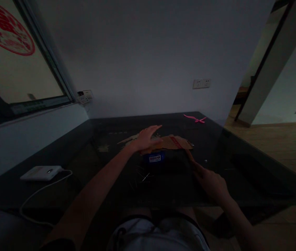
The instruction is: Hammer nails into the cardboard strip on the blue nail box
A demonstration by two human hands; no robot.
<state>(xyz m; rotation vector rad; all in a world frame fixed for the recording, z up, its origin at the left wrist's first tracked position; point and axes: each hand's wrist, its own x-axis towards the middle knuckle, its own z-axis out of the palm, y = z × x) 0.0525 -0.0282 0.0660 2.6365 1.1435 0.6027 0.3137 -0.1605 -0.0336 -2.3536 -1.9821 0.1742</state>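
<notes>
A torn piece of brown cardboard (168, 143) with a red stripe lies on the dark table, pale scraps beside its left end. My left hand (146, 138) is over that left end, fingers stretched out and thumb apart; whether it touches the cardboard I cannot tell. My right hand (212, 181) is low at the right, its long finger reaching to the cardboard's lower right edge, with nothing visible in it. Just in front of the cardboard sits a small blue box (155, 158) with a white label. Several thin, shiny needle-like pieces (145, 177) lie nearer to me.
A white power bank (42, 173) with a cable lies at the table's left. A pink ribbon (198, 120) rests at the back right, and a small shiny bit (205, 160) lies nearer. On the right is a flat dark object (261, 176). A wall (142, 69) borders the far edge.
</notes>
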